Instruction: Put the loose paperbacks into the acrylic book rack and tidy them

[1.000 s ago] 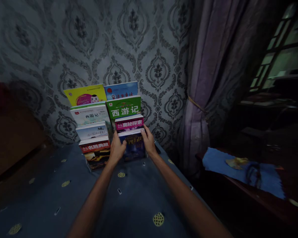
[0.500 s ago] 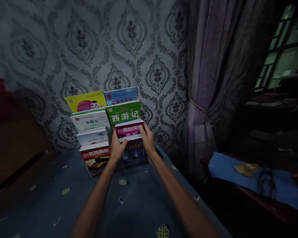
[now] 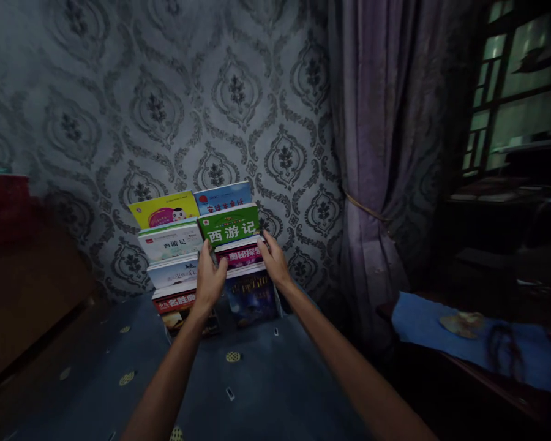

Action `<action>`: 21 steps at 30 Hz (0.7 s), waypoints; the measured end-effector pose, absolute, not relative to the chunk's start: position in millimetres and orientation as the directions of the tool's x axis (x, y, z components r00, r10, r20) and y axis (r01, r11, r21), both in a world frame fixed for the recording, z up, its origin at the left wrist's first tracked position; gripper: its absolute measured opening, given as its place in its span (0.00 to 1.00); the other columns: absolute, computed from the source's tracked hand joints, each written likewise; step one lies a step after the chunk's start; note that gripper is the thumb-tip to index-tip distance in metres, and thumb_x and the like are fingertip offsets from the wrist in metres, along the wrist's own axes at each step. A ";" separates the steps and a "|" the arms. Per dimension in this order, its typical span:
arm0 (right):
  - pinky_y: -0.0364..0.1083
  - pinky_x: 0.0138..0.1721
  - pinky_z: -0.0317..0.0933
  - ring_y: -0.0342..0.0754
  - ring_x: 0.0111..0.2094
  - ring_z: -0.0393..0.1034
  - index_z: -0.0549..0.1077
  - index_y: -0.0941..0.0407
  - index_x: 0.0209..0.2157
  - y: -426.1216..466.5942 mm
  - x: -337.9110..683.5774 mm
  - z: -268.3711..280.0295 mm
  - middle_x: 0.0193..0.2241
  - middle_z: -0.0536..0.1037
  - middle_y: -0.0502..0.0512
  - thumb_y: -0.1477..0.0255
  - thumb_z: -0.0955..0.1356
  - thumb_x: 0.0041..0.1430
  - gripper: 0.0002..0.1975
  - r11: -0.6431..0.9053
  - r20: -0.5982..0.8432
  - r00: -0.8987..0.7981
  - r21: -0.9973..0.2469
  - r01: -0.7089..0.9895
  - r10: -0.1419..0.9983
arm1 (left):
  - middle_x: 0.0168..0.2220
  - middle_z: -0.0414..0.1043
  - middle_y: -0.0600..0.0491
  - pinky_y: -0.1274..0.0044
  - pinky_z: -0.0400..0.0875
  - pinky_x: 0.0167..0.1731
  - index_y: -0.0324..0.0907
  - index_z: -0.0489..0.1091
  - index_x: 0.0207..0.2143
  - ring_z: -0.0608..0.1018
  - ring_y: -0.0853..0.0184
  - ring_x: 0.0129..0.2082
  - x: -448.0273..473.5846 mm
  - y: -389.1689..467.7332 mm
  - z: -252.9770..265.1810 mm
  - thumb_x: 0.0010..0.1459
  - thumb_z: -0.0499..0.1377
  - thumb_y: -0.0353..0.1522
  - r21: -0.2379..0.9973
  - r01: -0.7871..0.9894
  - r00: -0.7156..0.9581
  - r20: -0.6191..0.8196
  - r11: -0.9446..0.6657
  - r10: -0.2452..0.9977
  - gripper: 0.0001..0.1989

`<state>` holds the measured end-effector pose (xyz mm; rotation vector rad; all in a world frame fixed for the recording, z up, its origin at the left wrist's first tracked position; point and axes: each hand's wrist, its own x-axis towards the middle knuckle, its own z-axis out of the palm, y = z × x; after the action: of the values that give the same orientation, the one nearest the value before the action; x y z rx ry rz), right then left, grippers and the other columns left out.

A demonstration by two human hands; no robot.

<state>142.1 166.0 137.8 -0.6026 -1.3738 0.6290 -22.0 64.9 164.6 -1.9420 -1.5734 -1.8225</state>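
Books stand in two stepped columns on a cloth-covered surface. My left hand (image 3: 210, 278) is by the left edges of the magenta-covered book (image 3: 244, 257) and the green book (image 3: 229, 225), thumb in front of the magenta cover. At the right edges of the same books is my right hand (image 3: 274, 262). Both hands look open, fingers and thumbs apart; whether they touch the books is unclear. A dark blue book (image 3: 252, 300) stands in front. The left column has a yellow book (image 3: 158, 209), a white book (image 3: 172, 244), a pale blue book (image 3: 169, 275) and a red-topped book (image 3: 168, 303).
Patterned wallpaper (image 3: 183, 147) rises behind the books, beside a tied purple curtain (image 3: 371, 153). A blue cloth (image 3: 422, 318) lies on a low surface at right. A brown box (image 3: 37, 294) with something red (image 3: 9, 208) on it stands at left. The table's cloth (image 3: 252, 392) is dark blue.
The view has tilted up, so the books appear lower. My hands have risen relative to the magenta book and loosened from its sides. The books keep their arrangement.
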 end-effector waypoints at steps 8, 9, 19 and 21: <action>0.60 0.68 0.52 0.59 0.64 0.64 0.74 0.55 0.58 172.3 147.8 151.2 0.61 0.72 0.62 0.43 0.65 0.58 0.37 0.710 0.704 0.096 -0.700 -0.078 0.704 | 0.52 0.71 0.44 0.62 0.66 0.61 0.39 0.70 0.52 0.73 0.57 0.57 -32.3 55.6 231.3 0.57 0.51 0.25 0.295 0.853 -0.056 0.872 -0.430 0.486 0.21; 0.60 0.67 0.53 0.59 0.64 0.64 0.74 0.55 0.58 170.2 148.2 149.7 0.61 0.72 0.62 0.43 0.65 0.58 0.37 0.714 0.708 0.094 -0.696 -0.076 0.700 | 0.52 0.72 0.44 0.62 0.66 0.60 0.39 0.70 0.52 0.73 0.57 0.56 -32.4 54.9 231.9 0.57 0.51 0.25 0.286 0.858 -0.049 0.872 -0.426 0.488 0.21; 0.62 0.55 0.67 0.62 0.51 0.75 0.79 0.56 0.49 150.6 164.0 100.4 0.49 0.82 0.64 0.51 0.63 0.62 0.27 0.687 0.675 0.162 -0.726 -0.028 0.719 | 0.55 0.71 0.44 0.63 0.67 0.59 0.43 0.70 0.53 0.73 0.59 0.58 -22.3 10.2 173.8 0.65 0.49 0.28 0.244 0.853 0.066 0.826 -0.461 0.560 0.17; 0.62 0.52 0.68 0.62 0.49 0.76 0.79 0.56 0.48 150.2 168.0 95.2 0.47 0.82 0.65 0.54 0.62 0.63 0.25 0.686 0.680 0.163 -0.727 0.027 0.714 | 0.55 0.71 0.44 0.63 0.69 0.58 0.44 0.70 0.53 0.74 0.59 0.57 -26.5 1.2 156.8 0.66 0.48 0.29 0.258 0.849 0.077 0.804 -0.462 0.590 0.17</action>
<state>168.0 150.2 95.2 -0.6914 -1.3337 0.5501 -26.5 1.2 156.8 -2.0805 -1.4427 -1.3306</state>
